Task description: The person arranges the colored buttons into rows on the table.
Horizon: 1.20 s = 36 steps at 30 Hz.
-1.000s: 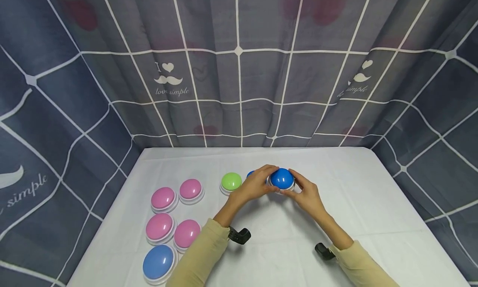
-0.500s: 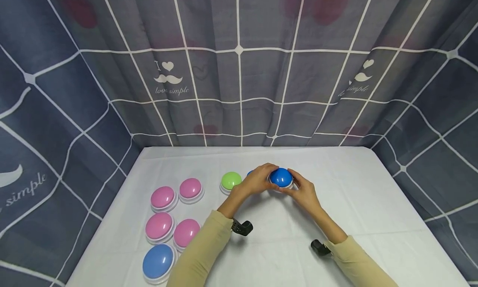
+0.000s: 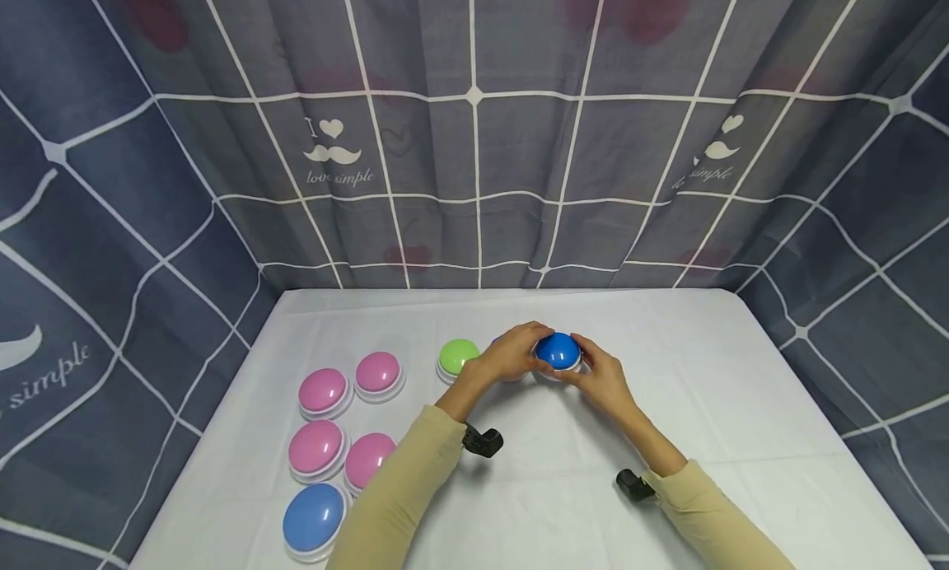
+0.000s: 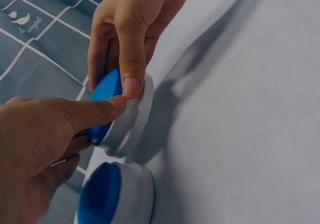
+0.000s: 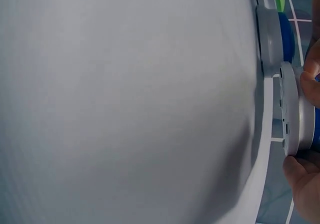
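Note:
A blue dome push button with a white round base (image 3: 558, 351) is held between both hands toward the back of the table. My left hand (image 3: 511, 352) grips its left side and my right hand (image 3: 605, 382) its right side. Both thumbs lie near each other on the white base in the left wrist view. The right wrist view shows the underside of this base (image 5: 291, 112), tilted and raised off the cloth. Close by stands a second blue button (image 4: 102, 194), mostly hidden behind my left hand in the head view. Left of that is a green button (image 3: 458, 356).
Several pink buttons (image 3: 315, 446) stand at the left of the white-clothed table (image 3: 741, 405), with a larger-looking light blue button (image 3: 314, 518) in front of them. Dark grid-patterned curtains (image 3: 519, 158) enclose the back and sides.
Both wrists have shifted slightly forward, the left also to the right, the right a little left. The held button stays nearly in place. My left hand now covers more of the second blue button.

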Tool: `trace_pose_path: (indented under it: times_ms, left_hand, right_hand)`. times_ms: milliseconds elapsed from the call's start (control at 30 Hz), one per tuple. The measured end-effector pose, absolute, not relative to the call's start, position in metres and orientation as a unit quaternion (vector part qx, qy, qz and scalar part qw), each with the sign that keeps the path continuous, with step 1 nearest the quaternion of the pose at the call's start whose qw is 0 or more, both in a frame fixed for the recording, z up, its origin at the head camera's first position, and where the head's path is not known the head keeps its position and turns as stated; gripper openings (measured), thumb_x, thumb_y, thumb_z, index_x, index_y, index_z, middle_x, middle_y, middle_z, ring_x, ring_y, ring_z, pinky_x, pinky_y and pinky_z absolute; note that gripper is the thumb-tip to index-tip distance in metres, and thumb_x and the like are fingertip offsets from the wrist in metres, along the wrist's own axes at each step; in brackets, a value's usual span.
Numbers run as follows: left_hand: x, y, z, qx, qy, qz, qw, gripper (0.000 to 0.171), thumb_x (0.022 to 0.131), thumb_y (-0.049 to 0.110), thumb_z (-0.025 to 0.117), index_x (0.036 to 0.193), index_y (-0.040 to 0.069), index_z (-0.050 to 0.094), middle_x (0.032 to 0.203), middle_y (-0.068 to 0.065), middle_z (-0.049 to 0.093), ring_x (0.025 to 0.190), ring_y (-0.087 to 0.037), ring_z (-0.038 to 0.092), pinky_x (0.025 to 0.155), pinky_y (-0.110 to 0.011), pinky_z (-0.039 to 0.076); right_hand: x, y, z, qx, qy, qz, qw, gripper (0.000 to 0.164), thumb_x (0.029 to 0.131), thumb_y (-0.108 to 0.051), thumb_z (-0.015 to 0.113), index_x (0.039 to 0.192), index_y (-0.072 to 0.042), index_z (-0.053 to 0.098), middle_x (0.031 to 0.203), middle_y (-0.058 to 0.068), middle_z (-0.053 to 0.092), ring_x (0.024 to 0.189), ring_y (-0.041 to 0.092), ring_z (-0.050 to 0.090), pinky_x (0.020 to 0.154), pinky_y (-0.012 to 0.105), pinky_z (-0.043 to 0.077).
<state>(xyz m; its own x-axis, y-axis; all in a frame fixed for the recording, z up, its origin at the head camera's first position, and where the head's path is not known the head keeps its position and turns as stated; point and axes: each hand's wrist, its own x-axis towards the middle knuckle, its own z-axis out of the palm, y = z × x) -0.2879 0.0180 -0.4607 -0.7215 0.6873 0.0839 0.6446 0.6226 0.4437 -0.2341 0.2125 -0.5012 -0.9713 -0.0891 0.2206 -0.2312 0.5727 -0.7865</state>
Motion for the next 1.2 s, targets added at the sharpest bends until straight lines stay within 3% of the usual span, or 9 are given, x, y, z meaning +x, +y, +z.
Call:
trace_pose_path:
  times_ms: [333, 833, 933, 1200]
  left_hand:
    - [-0.291, 0.024, -0.465, 0.356, 0.913, 0.186, 0.072, 0.062, 0.089, 0.03, 0.077, 0.14, 0.004, 0.053, 0.142, -0.008, 0.053, 0.131, -0.022, 0.049, 0.107, -0.034, 0.04]
    - [-0.287, 0.028, -0.47, 0.342, 0.924, 0.163, 0.04, 0.063, 0.089, 0.033, 0.076, 0.14, 0.004, 0.053, 0.142, -0.008, 0.053, 0.128, -0.021, 0.052, 0.104, -0.035, 0.044]
    - [-0.284, 0.026, -0.47, 0.342, 0.925, 0.162, 0.03, 0.064, 0.09, 0.035, 0.075, 0.141, 0.005, 0.052, 0.143, -0.008, 0.051, 0.129, -0.02, 0.052, 0.104, -0.034, 0.044]
    - [-0.273, 0.008, -0.458, 0.325, 0.928, 0.181, -0.013, 0.065, 0.088, 0.034, 0.077, 0.141, 0.006, 0.053, 0.143, -0.007, 0.052, 0.129, -0.02, 0.052, 0.101, -0.035, 0.046]
  right_hand:
    - [-0.242, 0.218, -0.512, 0.099, -0.899, 0.422, 0.067, 0.073, 0.079, -0.012, 0.084, 0.14, 0.008, 0.048, 0.137, 0.029, 0.052, 0.127, 0.044, 0.049, 0.104, 0.056, 0.04]
    - [-0.246, 0.217, -0.511, 0.104, -0.913, 0.394, 0.025, 0.077, 0.084, -0.016, 0.079, 0.144, 0.012, 0.038, 0.143, 0.033, 0.043, 0.132, 0.048, 0.041, 0.108, 0.058, 0.035]
    - [-0.245, 0.216, -0.512, 0.115, -0.915, 0.383, 0.043, 0.081, 0.083, -0.017, 0.081, 0.145, 0.012, 0.037, 0.144, 0.034, 0.042, 0.132, 0.049, 0.041, 0.107, 0.059, 0.034]
    - [-0.238, 0.2, -0.506, 0.179, -0.896, 0.376, 0.155, 0.083, 0.08, -0.017, 0.083, 0.144, 0.01, 0.039, 0.144, 0.033, 0.042, 0.128, 0.053, 0.043, 0.099, 0.065, 0.039]
